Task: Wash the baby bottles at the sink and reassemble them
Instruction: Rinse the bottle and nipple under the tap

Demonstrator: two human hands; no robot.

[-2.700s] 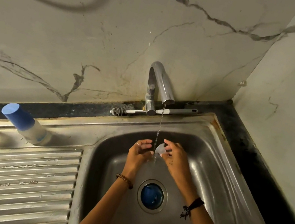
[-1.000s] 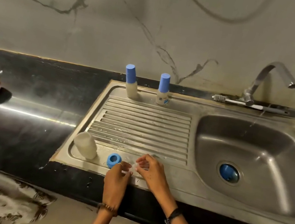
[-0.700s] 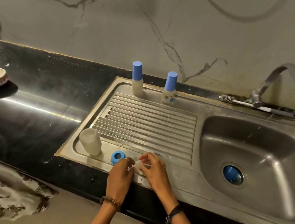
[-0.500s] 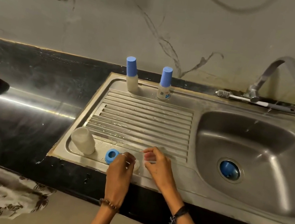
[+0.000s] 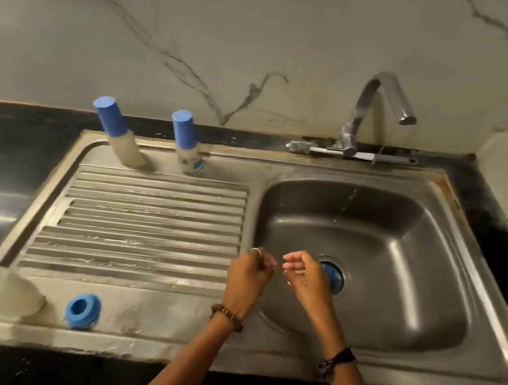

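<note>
Two baby bottles with blue caps [image 5: 117, 129] [image 5: 186, 143] stand at the back of the steel drainboard [image 5: 154, 208]. A clear bottle body [image 5: 4, 292] and a blue screw ring [image 5: 82, 309] sit on its front left edge. My left hand [image 5: 250, 273] hovers over the basin's left rim with its fingers curled; whether it holds anything is hidden. My right hand [image 5: 304, 274] is just to its right, over the basin, its fingers loosely bent and empty. The hands are a little apart.
The sink basin [image 5: 405, 253] has a blue drain plug [image 5: 334, 276]. A thin trickle falls from the faucet [image 5: 383, 106]. A bottle brush [image 5: 354, 155] lies behind the tap. Black counter surrounds the sink, with marble walls behind and to the right.
Both hands left the front of the drainboard beside the blue ring and moved right, over the basin's left side. The view has swung toward the sink.
</note>
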